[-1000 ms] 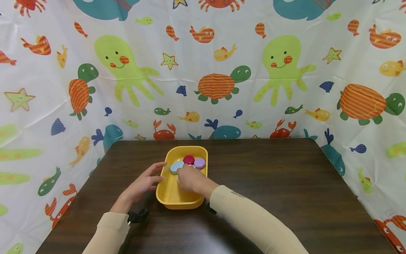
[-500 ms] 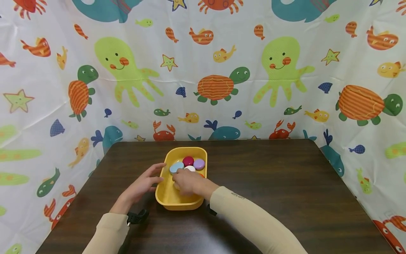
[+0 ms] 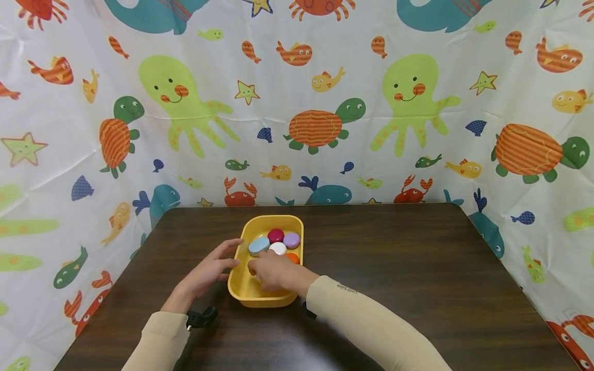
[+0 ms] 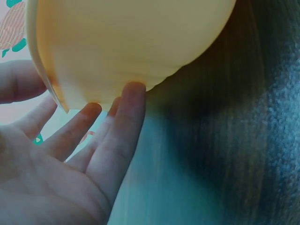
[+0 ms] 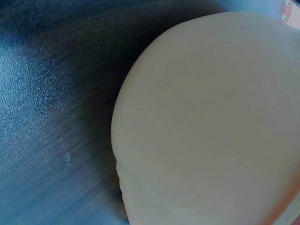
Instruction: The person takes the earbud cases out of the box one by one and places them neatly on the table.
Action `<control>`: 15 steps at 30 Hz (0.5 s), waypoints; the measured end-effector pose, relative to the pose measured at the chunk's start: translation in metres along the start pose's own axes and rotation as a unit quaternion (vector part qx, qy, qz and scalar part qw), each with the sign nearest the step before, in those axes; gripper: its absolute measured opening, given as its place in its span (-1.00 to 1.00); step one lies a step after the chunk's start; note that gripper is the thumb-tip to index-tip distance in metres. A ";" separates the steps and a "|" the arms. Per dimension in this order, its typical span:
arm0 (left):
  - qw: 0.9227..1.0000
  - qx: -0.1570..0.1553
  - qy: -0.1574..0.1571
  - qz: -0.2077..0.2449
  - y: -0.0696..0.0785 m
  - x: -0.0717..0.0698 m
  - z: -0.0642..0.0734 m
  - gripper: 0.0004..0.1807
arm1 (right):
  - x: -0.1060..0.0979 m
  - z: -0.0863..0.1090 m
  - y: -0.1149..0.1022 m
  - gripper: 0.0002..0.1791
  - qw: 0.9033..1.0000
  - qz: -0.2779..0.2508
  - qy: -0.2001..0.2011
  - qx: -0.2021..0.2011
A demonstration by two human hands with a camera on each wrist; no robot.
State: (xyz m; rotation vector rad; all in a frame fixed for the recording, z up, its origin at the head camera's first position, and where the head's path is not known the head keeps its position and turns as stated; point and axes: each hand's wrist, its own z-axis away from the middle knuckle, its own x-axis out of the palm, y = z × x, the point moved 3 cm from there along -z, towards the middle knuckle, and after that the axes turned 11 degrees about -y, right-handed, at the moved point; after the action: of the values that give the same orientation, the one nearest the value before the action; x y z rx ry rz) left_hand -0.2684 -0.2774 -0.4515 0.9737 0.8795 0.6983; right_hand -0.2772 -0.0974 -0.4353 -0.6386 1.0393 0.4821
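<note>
The person here wears long sleeves in a plain pale cream, smooth and fairly close-fitting. The left sleeve (image 3: 155,340), at the lower left of the frame, creases softly near its cuff. A black strap (image 3: 201,316) shows there, chunky and rounded at the end, with a tiny bright bit at the cuff's edge. The right sleeve (image 3: 371,319) slants toward the bottom edge, right of centre, with small dark lettering (image 3: 347,288) by the cuff, too small for me to read. Below that cuff pokes a black piece (image 3: 308,310), mostly hidden.
</note>
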 end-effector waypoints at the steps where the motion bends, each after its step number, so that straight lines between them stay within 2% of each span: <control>1: 1.000 0.001 0.000 0.001 0.000 0.000 0.000 -0.29 | 0.000 0.000 0.000 -0.70 1.000 0.000 -0.001 -0.003; 9: 1.000 -0.001 0.000 -0.001 -0.001 -0.001 -0.001 -0.31 | 0.001 0.002 -0.002 -0.73 0.999 -0.008 -0.018 -0.028; 15: 1.000 -0.001 -0.001 0.000 0.000 -0.002 -0.002 -0.32 | -0.004 0.011 -0.004 -0.75 0.999 -0.018 -0.018 -0.042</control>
State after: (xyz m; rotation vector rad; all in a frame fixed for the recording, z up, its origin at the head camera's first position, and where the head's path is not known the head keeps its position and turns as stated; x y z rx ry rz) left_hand -0.2714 -0.2782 -0.4516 0.9721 0.8780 0.6977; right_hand -0.2695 -0.0928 -0.4270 -0.7187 0.9765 0.5061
